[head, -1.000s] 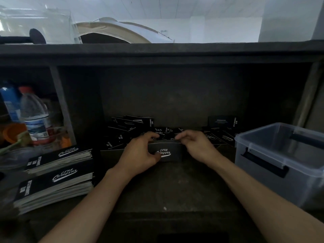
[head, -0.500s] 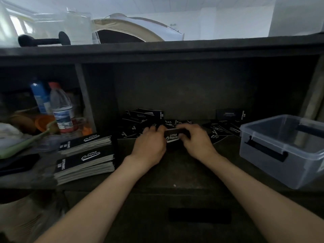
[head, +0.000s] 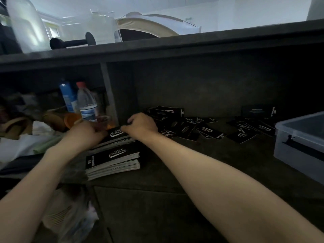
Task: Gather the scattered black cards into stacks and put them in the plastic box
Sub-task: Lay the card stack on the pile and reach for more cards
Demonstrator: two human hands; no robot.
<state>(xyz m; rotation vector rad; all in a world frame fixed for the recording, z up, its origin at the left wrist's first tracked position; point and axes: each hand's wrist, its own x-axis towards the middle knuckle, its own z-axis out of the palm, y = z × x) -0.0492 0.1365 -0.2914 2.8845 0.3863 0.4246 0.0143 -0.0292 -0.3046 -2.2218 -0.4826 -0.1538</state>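
Two stacks of black cards with white lettering lie at the left of the dark shelf. On the far stack [head: 117, 137] both my hands hold a small bundle of cards: my left hand [head: 87, 132] grips its left end, my right hand [head: 140, 126] grips its right end. The near stack [head: 113, 159] lies untouched in front. Several loose black cards [head: 201, 128] are scattered along the back of the shelf, more of them [head: 252, 128] further right. The translucent plastic box [head: 301, 146] stands open at the right edge.
A shelf divider [head: 109, 92] rises just behind my hands. Left of it stand a water bottle [head: 86, 104], a blue bottle [head: 67, 95], an orange bowl [head: 71, 120] and cloths. A dumbbell [head: 72, 42] and clear containers sit on the top ledge.
Both hands carried the gathered bundle of cards from the middle of the shelf leftwards onto the far stack. The camera turned left with them.
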